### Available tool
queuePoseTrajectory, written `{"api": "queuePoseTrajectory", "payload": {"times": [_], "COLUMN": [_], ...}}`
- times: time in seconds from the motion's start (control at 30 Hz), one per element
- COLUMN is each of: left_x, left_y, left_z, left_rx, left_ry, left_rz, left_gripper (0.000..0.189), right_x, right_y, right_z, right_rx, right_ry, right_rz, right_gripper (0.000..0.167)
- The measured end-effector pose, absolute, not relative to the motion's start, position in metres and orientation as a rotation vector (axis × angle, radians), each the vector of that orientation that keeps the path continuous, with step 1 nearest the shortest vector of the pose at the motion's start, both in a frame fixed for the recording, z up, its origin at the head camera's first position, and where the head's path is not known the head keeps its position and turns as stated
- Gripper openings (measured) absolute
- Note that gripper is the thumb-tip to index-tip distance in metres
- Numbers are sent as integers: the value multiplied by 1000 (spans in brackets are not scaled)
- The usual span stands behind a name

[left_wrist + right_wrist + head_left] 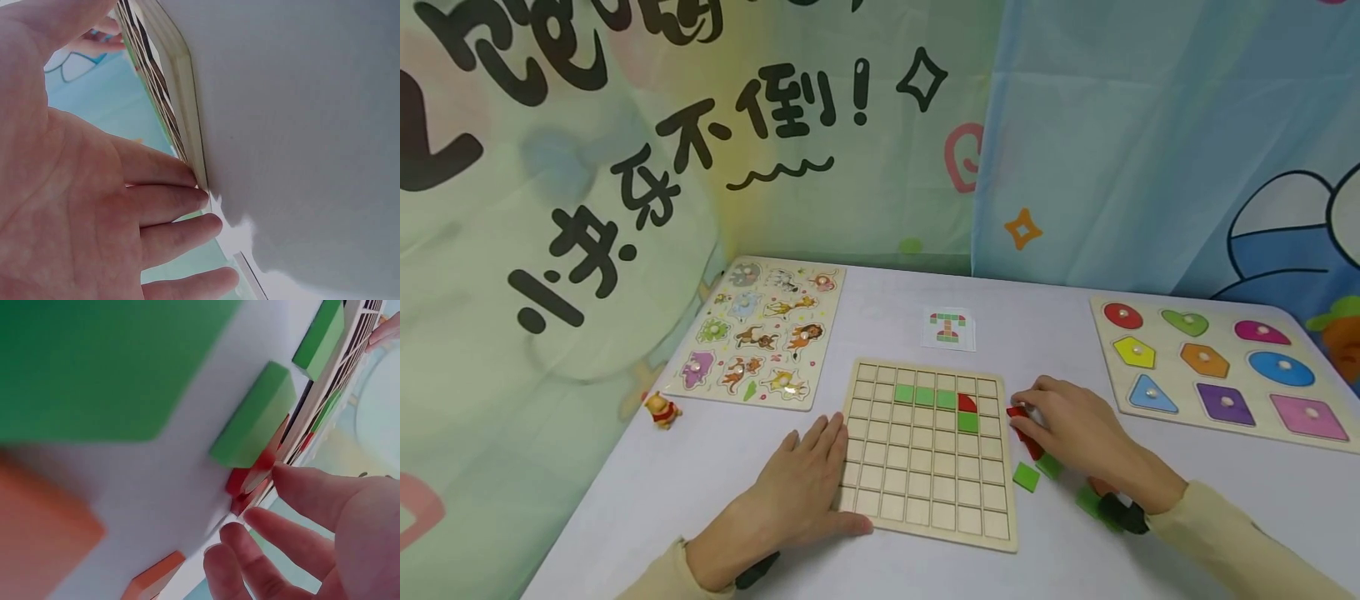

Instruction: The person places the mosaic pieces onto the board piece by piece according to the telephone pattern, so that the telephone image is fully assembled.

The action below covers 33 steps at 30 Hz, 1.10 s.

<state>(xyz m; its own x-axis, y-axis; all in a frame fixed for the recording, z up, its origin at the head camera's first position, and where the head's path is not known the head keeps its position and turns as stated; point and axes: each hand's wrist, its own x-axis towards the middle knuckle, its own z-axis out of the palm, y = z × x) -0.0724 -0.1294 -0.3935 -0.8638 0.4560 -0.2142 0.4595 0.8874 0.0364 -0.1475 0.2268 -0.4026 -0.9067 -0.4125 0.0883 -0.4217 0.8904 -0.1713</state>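
My left hand (797,487) lies with straight fingers along the left side of a wooden grid board (917,483), fingertips at its edge (195,125). Three green square tiles (925,396) sit in a row in the board's upper cells, followed by a red quarter-round tile (966,404) with another green square tile (967,422) below it. Off the board's right side, my right hand (1078,425) pinches a red tile (265,459) between thumb and index finger. A second red tile (245,501) lies close under the fingertips.
Loose green tiles (1026,477) and orange tiles (153,575) lie around the right hand. Behind the board is a pattern card (949,343). An animal puzzle (760,333) and small bear figure (662,411) stand left, a shape puzzle (1225,423) right.
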Motion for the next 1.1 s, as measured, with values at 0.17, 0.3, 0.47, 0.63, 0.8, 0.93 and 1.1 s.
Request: {"api": "queuePoseTrajectory", "payload": {"times": [0.17,0.3,0.47,0.63,0.8,0.93,1.1], "left_x": [-73,-74,-73,-73,-72,-72,-72], "left_y": [-129,-129,-129,-129,-129,-129,-129], "left_z": [-394,-393,-393,-393,-393,-393,-392], "left_rx": [708,711,706,704,703,694,686], "left_ry": [2844,2847,2847,2848,2846,2840,2832], "left_rz": [-24,-33,-32,-39,-28,-10,7], "left_gripper": [117,117,117,117,117,117,117], "right_x": [-152,-154,-155,-157,-157,-156,-157], "right_y": [221,220,222,228,234,239,248], "right_z": [-400,-398,-397,-399,-399,-395,-390], "right_rx": [665,611,527,464,431,481,730], "right_ry": [-3029,-3048,-3069,-3084,-3102,-3097,-3036], "right_rz": [276,251,228,197,187,218,231], "right_gripper": [29,22,15,16,19,26,31]}}
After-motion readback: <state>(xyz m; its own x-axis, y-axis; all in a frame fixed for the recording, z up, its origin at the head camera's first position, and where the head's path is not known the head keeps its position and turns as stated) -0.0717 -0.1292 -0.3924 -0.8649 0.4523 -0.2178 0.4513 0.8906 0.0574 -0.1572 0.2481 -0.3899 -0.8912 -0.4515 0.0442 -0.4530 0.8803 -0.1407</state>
